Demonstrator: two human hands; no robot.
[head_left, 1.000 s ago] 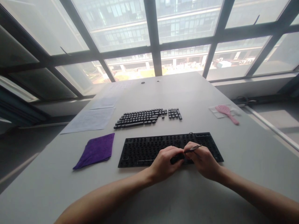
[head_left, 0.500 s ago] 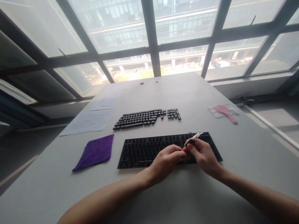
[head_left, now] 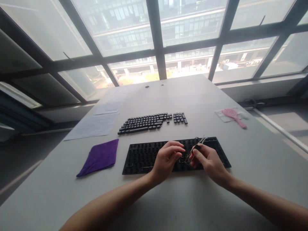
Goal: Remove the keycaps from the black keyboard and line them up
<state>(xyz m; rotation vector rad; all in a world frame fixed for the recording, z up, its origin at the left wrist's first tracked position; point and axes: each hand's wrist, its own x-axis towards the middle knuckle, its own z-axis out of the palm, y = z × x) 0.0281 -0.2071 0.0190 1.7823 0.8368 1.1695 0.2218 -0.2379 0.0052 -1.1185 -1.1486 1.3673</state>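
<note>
On the table lies a black keyboard (head_left: 144,157) with its keycaps off, bare switches showing. Over its right half, my right hand (head_left: 208,158) grips a keycap puller (head_left: 197,147) with a black middle. Its metal prongs stick up past my fingers, and thin wire loops point down at the keys. My left hand (head_left: 167,160) hovers just left of it, fingers bent and thumb a little apart, with nothing visible between them. The hands do not touch each other. Behind the keyboard, loose black keycaps (head_left: 144,122) are laid out in rows.
A folded purple cloth (head_left: 98,157) lies left of the keyboard. White paper sheets (head_left: 92,125) are spread at the back left. On the right, a pink hairbrush (head_left: 232,115) rests on a clear plastic bag (head_left: 222,117). Large windows stand beyond the table.
My left hand has moved left, away from my right hand and the puller, and its fingers have loosened. The puller's wire end now shows. My right hand has hardly moved.
</note>
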